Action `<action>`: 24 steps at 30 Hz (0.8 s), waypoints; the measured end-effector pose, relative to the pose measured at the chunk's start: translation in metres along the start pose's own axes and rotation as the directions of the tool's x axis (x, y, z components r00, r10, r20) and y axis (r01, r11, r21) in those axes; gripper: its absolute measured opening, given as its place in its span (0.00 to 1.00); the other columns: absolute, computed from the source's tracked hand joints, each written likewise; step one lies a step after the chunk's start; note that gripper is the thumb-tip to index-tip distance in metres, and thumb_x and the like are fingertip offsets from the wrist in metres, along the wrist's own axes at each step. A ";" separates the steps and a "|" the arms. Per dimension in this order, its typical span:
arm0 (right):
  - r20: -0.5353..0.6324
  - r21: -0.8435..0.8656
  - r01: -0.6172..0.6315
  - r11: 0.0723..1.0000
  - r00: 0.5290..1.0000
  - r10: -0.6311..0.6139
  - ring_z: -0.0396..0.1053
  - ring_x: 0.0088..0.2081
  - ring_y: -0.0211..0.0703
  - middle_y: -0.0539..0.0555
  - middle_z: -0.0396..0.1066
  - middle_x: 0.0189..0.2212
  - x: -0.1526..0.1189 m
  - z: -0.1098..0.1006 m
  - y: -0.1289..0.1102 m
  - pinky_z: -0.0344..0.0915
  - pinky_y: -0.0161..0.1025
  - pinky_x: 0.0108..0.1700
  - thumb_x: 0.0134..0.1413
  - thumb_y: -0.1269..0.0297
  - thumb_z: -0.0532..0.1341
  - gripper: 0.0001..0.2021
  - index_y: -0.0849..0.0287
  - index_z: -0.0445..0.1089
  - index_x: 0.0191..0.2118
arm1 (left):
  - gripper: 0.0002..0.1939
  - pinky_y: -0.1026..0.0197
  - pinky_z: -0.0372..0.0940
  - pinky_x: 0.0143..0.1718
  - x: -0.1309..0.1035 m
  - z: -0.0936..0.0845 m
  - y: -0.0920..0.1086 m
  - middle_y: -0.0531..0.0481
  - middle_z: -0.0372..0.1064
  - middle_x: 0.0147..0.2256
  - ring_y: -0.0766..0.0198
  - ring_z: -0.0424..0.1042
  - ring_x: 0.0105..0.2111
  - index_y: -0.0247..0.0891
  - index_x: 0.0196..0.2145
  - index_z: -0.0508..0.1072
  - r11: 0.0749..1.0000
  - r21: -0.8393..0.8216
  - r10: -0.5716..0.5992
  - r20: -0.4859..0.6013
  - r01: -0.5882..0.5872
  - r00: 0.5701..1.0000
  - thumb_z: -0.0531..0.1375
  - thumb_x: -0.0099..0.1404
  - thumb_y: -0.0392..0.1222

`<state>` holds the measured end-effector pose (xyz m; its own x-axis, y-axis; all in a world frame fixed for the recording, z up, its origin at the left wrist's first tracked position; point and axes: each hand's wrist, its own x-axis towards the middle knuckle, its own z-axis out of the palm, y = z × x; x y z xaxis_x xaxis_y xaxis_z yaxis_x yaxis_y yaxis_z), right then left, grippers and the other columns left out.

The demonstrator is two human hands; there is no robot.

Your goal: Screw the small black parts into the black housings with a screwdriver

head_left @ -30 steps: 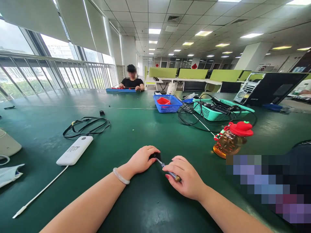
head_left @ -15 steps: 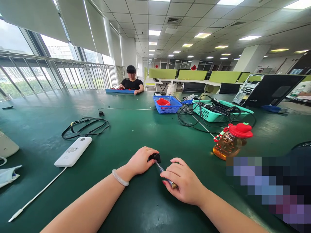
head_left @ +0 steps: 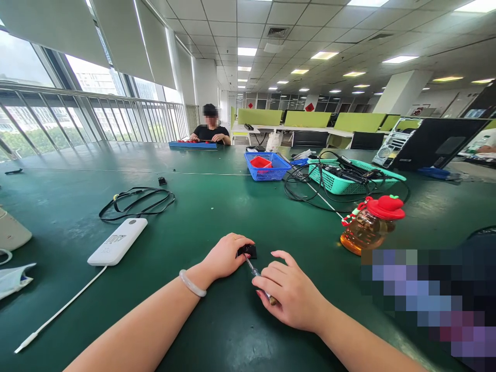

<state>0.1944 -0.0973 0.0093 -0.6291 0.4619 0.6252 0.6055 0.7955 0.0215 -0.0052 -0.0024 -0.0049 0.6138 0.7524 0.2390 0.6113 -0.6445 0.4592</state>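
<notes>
My left hand (head_left: 228, 254) is closed on a small black block-like part (head_left: 251, 251), pressing it against the green table (head_left: 217, 320). Part of that piece is hidden under the fingers, so its exact kind does not show. In my right hand (head_left: 291, 294) is a screwdriver (head_left: 253, 269) with a clear handle, gripped between thumb and fingers. Its thin shaft slants up and left, and the tip reaches the near side of the black part beside my left fingertips. Whether the tip sits in a screw is too small to tell.
Left lie a white power bank (head_left: 118, 242) with its cable and a coiled black cable (head_left: 135, 203). To the right stands a red-lidded bottle (head_left: 368, 227); behind it are a green basket (head_left: 333, 183) of cables and a blue basket (head_left: 267, 174). Across the table sits a person (head_left: 211, 132).
My right hand has shifted slightly left and the screwdriver's handle has turned a little in the fingers. My left hand keeps its hold. The person opposite has raised a hand from the table.
</notes>
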 end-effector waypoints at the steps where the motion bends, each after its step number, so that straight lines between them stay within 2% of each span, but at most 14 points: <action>1: 0.020 -0.007 -0.013 1.000 1.000 0.013 0.64 0.31 0.39 0.48 0.70 0.28 0.000 0.001 0.000 0.56 0.51 0.57 0.58 0.69 0.57 0.06 0.55 0.69 0.40 | 0.18 0.51 0.63 0.57 0.000 0.000 0.001 0.49 0.74 0.50 0.56 0.69 0.52 0.43 0.50 0.73 1.000 -0.004 -0.003 0.004 0.003 1.000 0.60 0.62 0.36; 5: 0.075 -0.017 -0.042 0.999 0.996 0.043 0.66 0.33 0.39 0.49 0.71 0.31 -0.001 0.003 0.000 0.54 0.53 0.59 0.59 0.69 0.57 0.06 0.55 0.69 0.41 | 0.18 0.51 0.63 0.57 0.001 -0.001 0.002 0.48 0.74 0.50 0.56 0.69 0.51 0.42 0.50 0.73 1.000 -0.004 -0.022 0.013 0.022 1.000 0.60 0.62 0.35; 11: -0.003 0.002 -0.012 1.000 1.000 0.012 0.64 0.30 0.38 0.48 0.68 0.27 0.000 -0.002 -0.002 0.54 0.52 0.59 0.57 0.70 0.56 0.06 0.56 0.69 0.38 | 0.18 0.51 0.63 0.57 0.001 0.001 0.000 0.48 0.74 0.50 0.56 0.69 0.52 0.43 0.51 0.73 1.000 -0.004 0.004 0.003 -0.004 1.000 0.60 0.62 0.37; 17: -0.028 -0.012 -0.021 1.000 0.999 0.021 0.63 0.29 0.38 0.47 0.67 0.26 0.000 -0.003 -0.001 0.55 0.52 0.59 0.56 0.70 0.56 0.05 0.56 0.69 0.36 | 0.19 0.50 0.62 0.58 0.001 0.002 -0.003 0.49 0.74 0.51 0.56 0.69 0.53 0.43 0.51 0.72 1.000 0.008 0.011 -0.010 -0.011 1.000 0.60 0.62 0.37; 24: 0.050 -0.029 -0.043 0.999 0.998 0.044 0.64 0.31 0.38 0.48 0.69 0.28 0.000 0.000 0.000 0.53 0.54 0.60 0.57 0.69 0.56 0.05 0.56 0.69 0.37 | 0.19 0.51 0.62 0.58 0.003 0.001 -0.001 0.49 0.74 0.50 0.56 0.70 0.52 0.43 0.51 0.72 0.999 0.010 -0.033 -0.005 0.033 0.999 0.60 0.62 0.35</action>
<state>0.1946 -0.0971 0.0090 -0.6254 0.5159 0.5854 0.6459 0.7632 0.0174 -0.0032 0.0000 -0.0053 0.5909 0.7740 0.2277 0.6364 -0.6206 0.4581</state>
